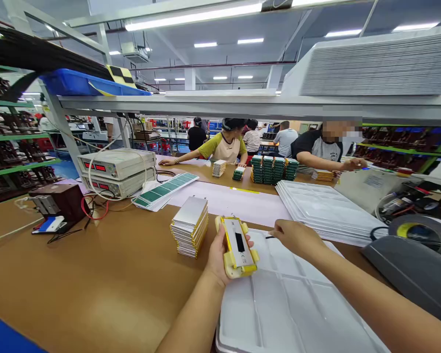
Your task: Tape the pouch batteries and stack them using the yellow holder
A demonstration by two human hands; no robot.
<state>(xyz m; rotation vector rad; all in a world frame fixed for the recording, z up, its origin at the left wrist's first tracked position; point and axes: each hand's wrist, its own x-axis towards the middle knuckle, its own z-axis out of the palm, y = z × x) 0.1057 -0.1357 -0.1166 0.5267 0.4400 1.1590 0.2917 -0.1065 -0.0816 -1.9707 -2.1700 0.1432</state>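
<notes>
My left hand (216,257) is wrapped round a pale yellow plastic holder (255,255). In the holder lies a flat silver pouch battery cell (234,227) with yellow edges, and a black strip (240,242) sits across the middle of its face. To the right, my right hand (292,235) pinches a small piece of black tape (269,237) at its fingertips, apart from the cell. Beneath both hands is a white plastic tray (272,304). A stack of similar silver cells (189,215) stands on the brown table, left of my left hand.
Stacked white trays (316,201) lie at right, beside a grey tape dispenser (419,264) with a tape roll. Two meters (113,164) and a dark red device (61,206) stand at left, near green label sheets (167,190). Co-workers (226,147) sit across the table.
</notes>
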